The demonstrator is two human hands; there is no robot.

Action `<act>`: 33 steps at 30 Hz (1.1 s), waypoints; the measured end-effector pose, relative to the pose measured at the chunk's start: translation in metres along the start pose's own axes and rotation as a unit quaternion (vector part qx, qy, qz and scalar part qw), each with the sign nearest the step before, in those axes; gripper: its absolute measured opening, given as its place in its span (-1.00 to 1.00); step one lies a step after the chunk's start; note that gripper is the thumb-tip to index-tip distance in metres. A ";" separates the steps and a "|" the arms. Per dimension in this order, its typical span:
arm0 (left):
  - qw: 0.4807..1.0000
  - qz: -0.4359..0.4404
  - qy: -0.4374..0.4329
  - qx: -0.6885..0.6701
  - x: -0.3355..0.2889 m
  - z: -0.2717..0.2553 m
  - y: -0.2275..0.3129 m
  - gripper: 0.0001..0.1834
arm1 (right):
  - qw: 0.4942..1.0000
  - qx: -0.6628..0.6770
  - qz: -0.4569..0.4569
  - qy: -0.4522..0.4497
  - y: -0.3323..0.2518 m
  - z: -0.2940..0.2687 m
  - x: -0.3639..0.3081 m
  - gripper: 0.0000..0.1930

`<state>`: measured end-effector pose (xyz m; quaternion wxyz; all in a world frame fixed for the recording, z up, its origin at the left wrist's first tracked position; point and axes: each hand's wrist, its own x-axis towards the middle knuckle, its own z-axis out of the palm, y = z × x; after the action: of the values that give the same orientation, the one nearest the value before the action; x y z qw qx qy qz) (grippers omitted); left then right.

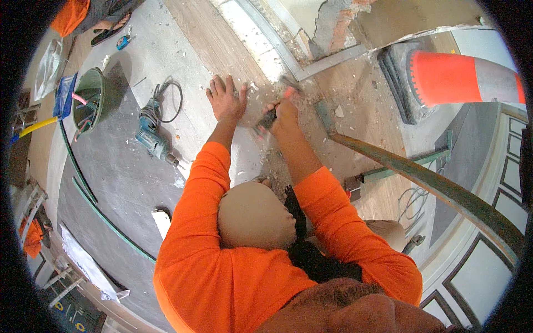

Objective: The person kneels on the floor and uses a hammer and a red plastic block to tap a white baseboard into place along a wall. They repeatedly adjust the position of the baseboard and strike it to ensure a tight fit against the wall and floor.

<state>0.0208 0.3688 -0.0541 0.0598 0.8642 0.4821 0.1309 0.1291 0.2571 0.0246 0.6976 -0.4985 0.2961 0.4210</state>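
My left hand [226, 100] rests palm down on the dusty floor with its fingers spread. Just to its right, my right hand [285, 115] is wrapped round a hammer [267, 120] with a black and red handle. Motion smears the hammer, and its head shows only as a reddish blur beside the metal floor frame [300, 72]. Broken chips and dust lie around both hands, along the edge of the broken wall [333, 28]. A blue-green power drill [152, 133] with its cord lies left of my left hand.
A green bucket [99, 102] of tools and a blue tape measure [123, 41] are at the left. An orange and white traffic cone [444, 77] lies at the right. A long rusty metal bar [411, 169] crosses the right side. Another person's leg [102, 16] shows top left.
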 end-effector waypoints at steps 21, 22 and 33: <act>0.999 -0.022 -0.027 -0.004 0.001 -0.005 0.002 -0.28 | 0.994 0.042 -0.077 0.066 -0.027 -0.022 0.008 -0.78; 0.999 -0.024 -0.028 -0.007 0.002 -0.005 0.004 -0.28 | 0.995 0.036 -0.069 0.064 -0.028 -0.018 0.010 -0.77; 0.998 -0.030 -0.063 0.007 0.003 -0.008 0.004 -0.26 | 1.000 -0.002 -0.007 0.013 -0.044 -0.021 0.001 -0.69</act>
<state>0.0228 0.3689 -0.0456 0.0875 0.8561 0.5044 0.0712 0.1679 0.2307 0.0366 0.6956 -0.5074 0.3008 0.4102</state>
